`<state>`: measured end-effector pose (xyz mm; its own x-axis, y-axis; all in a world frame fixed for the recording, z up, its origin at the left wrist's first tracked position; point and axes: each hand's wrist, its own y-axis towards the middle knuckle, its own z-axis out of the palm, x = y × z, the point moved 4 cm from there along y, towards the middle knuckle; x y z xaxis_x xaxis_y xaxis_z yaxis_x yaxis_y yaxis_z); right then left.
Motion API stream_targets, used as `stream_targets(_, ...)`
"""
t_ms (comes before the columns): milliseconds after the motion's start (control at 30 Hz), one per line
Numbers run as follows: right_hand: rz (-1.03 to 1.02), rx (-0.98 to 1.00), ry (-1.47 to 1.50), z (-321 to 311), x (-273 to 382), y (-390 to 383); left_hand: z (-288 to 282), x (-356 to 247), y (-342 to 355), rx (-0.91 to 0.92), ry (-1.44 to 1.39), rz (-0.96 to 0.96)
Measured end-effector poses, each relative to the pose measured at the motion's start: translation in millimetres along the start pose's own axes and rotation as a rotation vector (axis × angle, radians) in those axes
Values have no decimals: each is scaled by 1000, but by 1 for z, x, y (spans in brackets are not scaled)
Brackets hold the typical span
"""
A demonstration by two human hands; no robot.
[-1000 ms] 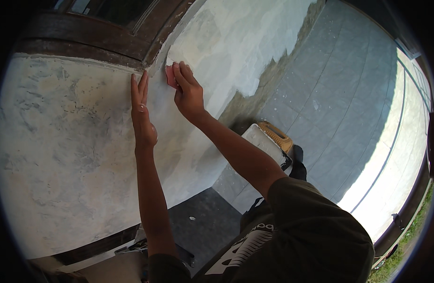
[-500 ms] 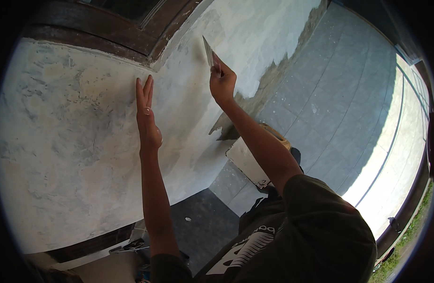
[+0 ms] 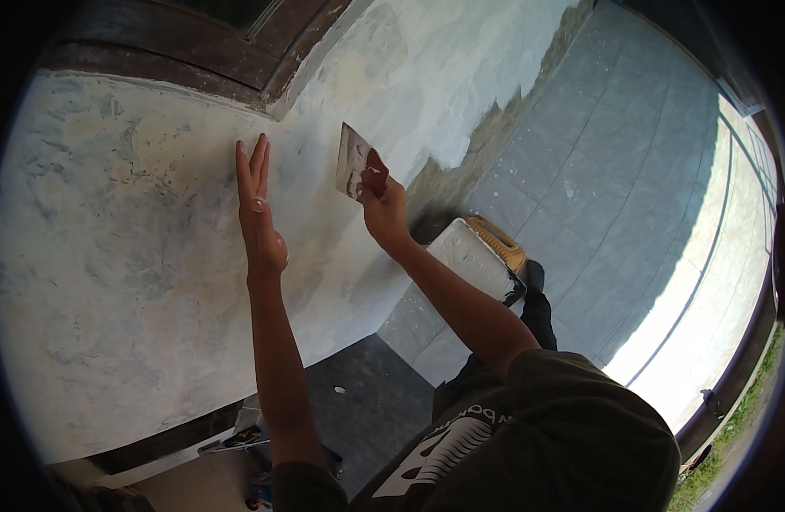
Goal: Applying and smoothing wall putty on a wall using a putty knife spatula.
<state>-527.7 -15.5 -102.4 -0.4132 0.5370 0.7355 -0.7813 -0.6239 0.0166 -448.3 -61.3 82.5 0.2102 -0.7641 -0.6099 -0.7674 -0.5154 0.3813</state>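
My left hand (image 3: 260,213) rests upright against the patchy white plastered wall (image 3: 128,290), fingers stretched out just below the corner of the brown wooden window frame (image 3: 179,60). My right hand (image 3: 385,213) grips a flat scraper (image 3: 351,158) with a dark red part at its holding end and pale filler smeared on the metal. The scraper sits to the right of my left hand, a short way below the frame's corner; whether it touches the wall I cannot tell.
A white, paint-stained container (image 3: 469,264) beside a worn tan object (image 3: 495,237) stands on grey tiles (image 3: 588,171) at right, near my foot (image 3: 537,290). A dark mat (image 3: 367,392) lies below. Grass (image 3: 725,435) shows past the porch edge.
My right hand left the frame's corner, swung right and up, then came down with the scraper, whose face is now more visible. My left hand stays on the wall.
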Motion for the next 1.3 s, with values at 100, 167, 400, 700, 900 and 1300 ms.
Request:
stream_targets(100,-250,-232,-65,-8,34,82,4,-3,4,-6,-3,33)
stream_targets(167,-471,-209,-423,18,60,102,5,-6,0,-16,-14,21)
stream_targets(400,-429,455,-503,38,10,-31,-11,-6,-4,-47,-23,43)
stream_targets(700,-210,78,-494,-30,38,12,-6,-4,-8,-59,-35,8)
stream_targets(900,-579,-108,-468,-12,66,93,-2,-5,-16,-36,-37,-5)
stream_targets(1300,-580,34,-603,35,14,3,14,-14,11,-1,-39,0)
